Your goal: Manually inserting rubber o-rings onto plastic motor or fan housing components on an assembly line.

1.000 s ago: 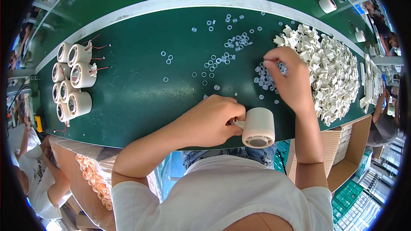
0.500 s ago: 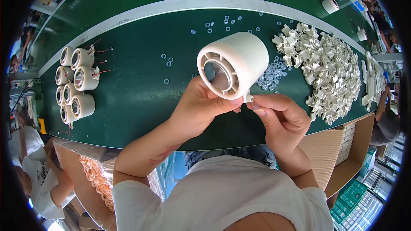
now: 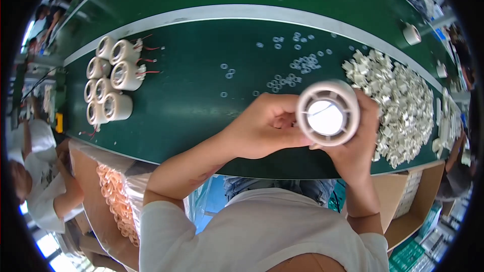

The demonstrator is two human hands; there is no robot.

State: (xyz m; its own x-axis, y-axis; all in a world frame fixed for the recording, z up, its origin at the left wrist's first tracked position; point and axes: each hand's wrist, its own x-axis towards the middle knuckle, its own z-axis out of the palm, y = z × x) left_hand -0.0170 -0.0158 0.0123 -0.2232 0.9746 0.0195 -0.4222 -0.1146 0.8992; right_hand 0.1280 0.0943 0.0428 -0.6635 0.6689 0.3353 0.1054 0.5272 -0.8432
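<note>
One cream housing (image 3: 328,89): in front of the body, off the green table (image 3: 191,126), ribbed open end facing my camera, bright disc (image 3: 326,118) in its middle.
Right hand (image 3: 357,153): fingers wrapped round the housing's right side, clamped on it as far as I can see.
Left hand (image 3: 267,127): thumb and curled fingers up against the housing's lower left side. Contact spot is blurred and partly hidden; can't tell from my end if they pinch it or just touch.
Step in hand: I'd call it handling the one housing with both hands, probably working at its side or turning it to look in.
Next move calls for: firm right grip, left fingertips lined up on the side, I'd say. Slip risk if both ease off.
Clear rings (image 3: 304,63): loose on the table, beyond the hands.
White plastic parts (image 3: 403,111): big heap just right of the right hand.
Finished-looking group: eight similar housings (image 3: 117,107) at table left, red wires (image 3: 150,48) on some.
</note>
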